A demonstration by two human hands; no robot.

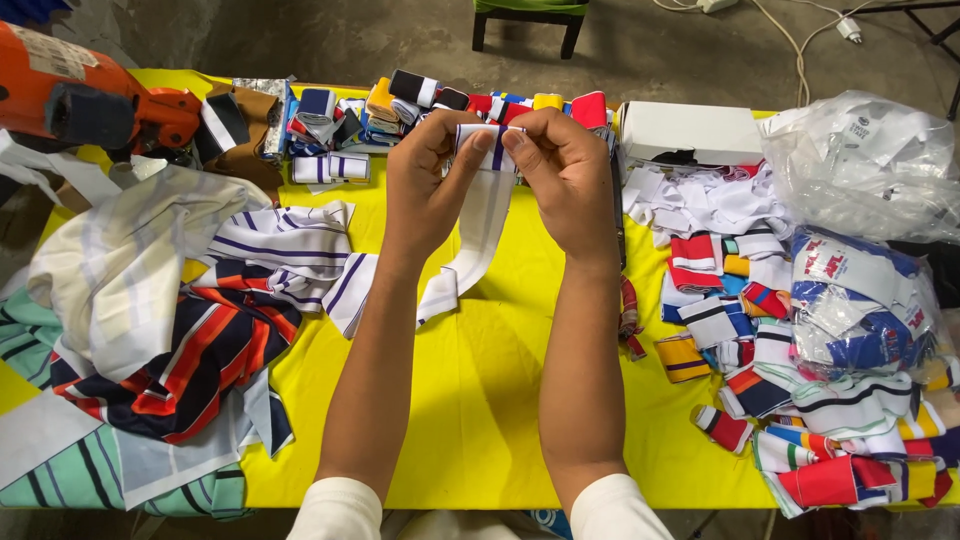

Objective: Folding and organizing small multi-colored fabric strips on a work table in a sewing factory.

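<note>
White ribbed collar strip [480, 215] with purple stripes hangs above the yellow table [480, 400], its top end pinched shut between left hand [425, 165] and right hand [560, 165], best kept taut with edges aligned while handled.

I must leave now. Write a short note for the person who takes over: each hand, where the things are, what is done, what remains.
Left hand and right hand: both pinch the top of a white knit strip with dark purple stripes, which hangs to the yellow table.
Done: folded strips in a row at the far edge.
Left: loose striped fabric pile at left, mixed coloured strips at right.
</note>
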